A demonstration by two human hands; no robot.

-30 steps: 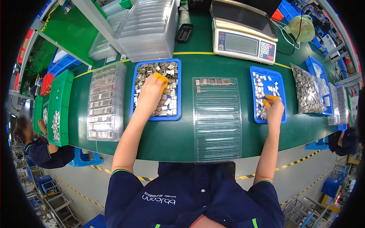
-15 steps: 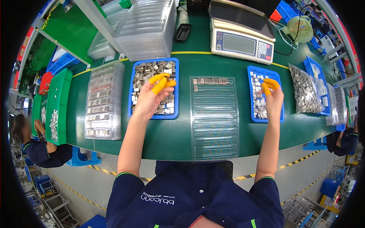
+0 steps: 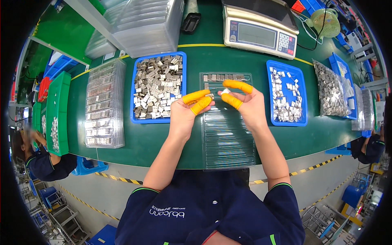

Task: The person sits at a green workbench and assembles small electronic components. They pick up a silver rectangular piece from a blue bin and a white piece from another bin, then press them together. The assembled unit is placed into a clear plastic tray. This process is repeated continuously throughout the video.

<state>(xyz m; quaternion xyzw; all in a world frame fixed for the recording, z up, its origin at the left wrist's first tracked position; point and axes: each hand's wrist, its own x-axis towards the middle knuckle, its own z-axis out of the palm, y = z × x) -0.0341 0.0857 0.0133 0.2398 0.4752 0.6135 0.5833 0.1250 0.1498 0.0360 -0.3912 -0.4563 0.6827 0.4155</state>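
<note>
Yellow finger cots cover the fingertips of both my hands, which meet above the slotted clear plastic tray [image 3: 228, 141]. My left hand [image 3: 183, 113] pinches a small metal shell [image 3: 211, 96], mostly hidden by the fingers. In my right hand [image 3: 251, 107] is a small white connector piece [image 3: 225, 91], pinched close to the shell; I cannot tell whether the two touch. A row of metal pieces [image 3: 222, 77] lies along the tray's far end. Left of the tray stands a blue bin [image 3: 132, 92] full of metal shells; to its right, another blue bin [image 3: 305, 96] holds white-and-metal pieces.
Stacked clear trays [image 3: 104, 106] with parts stand at left, beside a green bin [image 3: 63, 90]. A scale [image 3: 261, 34] and taller tray stacks [image 3: 149, 28] fill the back. At right lies a bag of metal parts [image 3: 330, 90]. Co-workers sit at both sides.
Both hands have come inward from over the two blue bins to the middle, above the clear tray. Each now shows a small part between its fingers. The view has shifted slightly.
</note>
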